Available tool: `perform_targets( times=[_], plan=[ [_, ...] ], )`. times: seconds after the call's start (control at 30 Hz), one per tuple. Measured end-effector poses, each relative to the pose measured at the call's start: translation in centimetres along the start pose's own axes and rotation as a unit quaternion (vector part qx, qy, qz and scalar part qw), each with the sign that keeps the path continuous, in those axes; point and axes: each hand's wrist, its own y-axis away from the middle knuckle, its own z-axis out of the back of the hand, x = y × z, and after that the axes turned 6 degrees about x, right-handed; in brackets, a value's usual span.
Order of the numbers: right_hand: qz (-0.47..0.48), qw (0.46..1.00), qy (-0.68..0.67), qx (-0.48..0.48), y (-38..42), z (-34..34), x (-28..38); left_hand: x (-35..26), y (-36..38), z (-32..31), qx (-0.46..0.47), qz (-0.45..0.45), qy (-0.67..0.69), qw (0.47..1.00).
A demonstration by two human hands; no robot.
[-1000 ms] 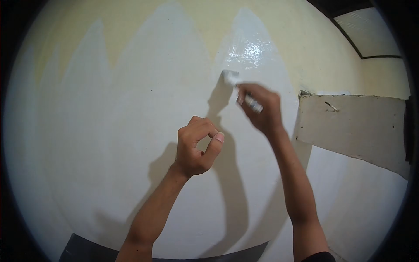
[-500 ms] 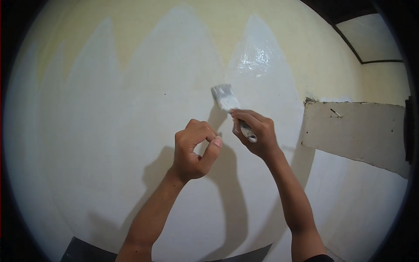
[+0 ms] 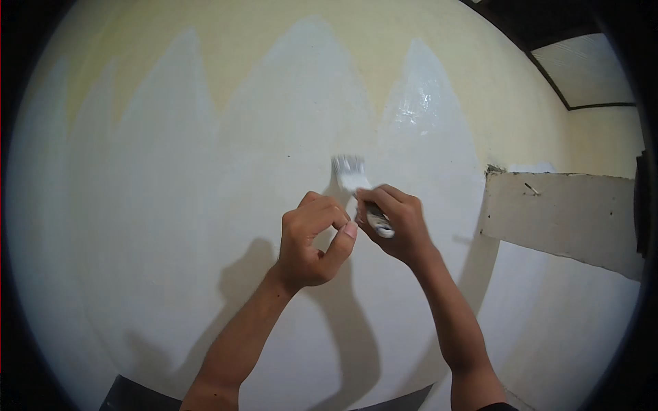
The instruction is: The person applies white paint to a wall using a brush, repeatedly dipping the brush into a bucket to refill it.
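My right hand [image 3: 396, 222] grips a paintbrush [image 3: 354, 179] by its handle, with the bristles up and close to the wall [image 3: 171, 226]. White paint coats the brush below the bristle tips. Just left of it, my left hand [image 3: 315, 240] is raised, its thumb and forefinger pinched together. Whatever may be between those fingertips is too small to make out. White paint rises in pointed peaks over the yellow upper wall, and the right peak [image 3: 421, 96] shines as if wet.
A grey board [image 3: 562, 216] with a nail-like piece on it juts out at the right. Dark edging runs along the ceiling [image 3: 589, 68] at the upper right. Something dark [image 3: 140, 397] lies along the bottom edge. Shadows of my arms fall on the wall.
The brush and my right hand have moved down and slightly left, nearer my left hand. The wall and board have shifted a little right and down in view.
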Motion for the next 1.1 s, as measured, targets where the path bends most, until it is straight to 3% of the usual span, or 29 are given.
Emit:
perform_targets(
  times=[0.23,0.3,0.4,0.5,0.63,0.67,0.7,0.77,0.87,0.97,1.1],
  plan=[
    [-0.093,0.993,-0.073,-0.02,-6.0,3.1,-0.4,1.2,0.4,2.7,-0.003,0.017,0.001,1.0],
    [-0.042,0.995,-0.077,-0.049,-9.6,2.6,-1.8,1.7,0.2,3.1,-0.011,0.012,-0.001,1.0],
    [-0.058,0.998,-0.03,-0.019,-13.5,1.9,-2.2,2.3,-0.4,3.5,-0.017,0.001,-0.003,1.0],
    [-0.018,0.998,-0.035,-0.057,-16.0,1.6,-2.4,2.8,-0.9,3.6,-0.022,0.001,0.002,1.0],
    [0.061,0.993,0.007,-0.101,-14.9,1.8,-1.3,3.3,-1.0,3.8,-0.022,0.0,0.006,1.0],
    [0.001,0.998,-0.007,-0.061,-13.9,1.4,-1.7,3.5,-0.8,3.7,-0.023,0.006,0.005,1.0],
    [0.071,0.996,0.034,-0.047,-12.6,0.6,-3.0,3.6,-0.5,3.7,-0.022,0.012,0.004,1.0],
    [0.068,0.996,0.051,-0.028,-9.6,0.0,-2.4,3.7,-0.1,3.5,-0.023,0.019,0.008,1.0],
    [-0.019,1.0,0.011,0.018,-5.8,0.8,-0.7,3.5,0.6,3.5,-0.018,0.02,0.007,1.0],
    [-0.043,0.998,0.012,0.05,-4.0,2.5,1.1,3.4,0.5,3.6,-0.003,0.005,0.003,1.0],
    [-0.058,0.997,0.045,0.02,-6.1,4.8,1.3,3.2,-0.2,3.3,-0.008,0.002,0.007,1.0]
  ],
)
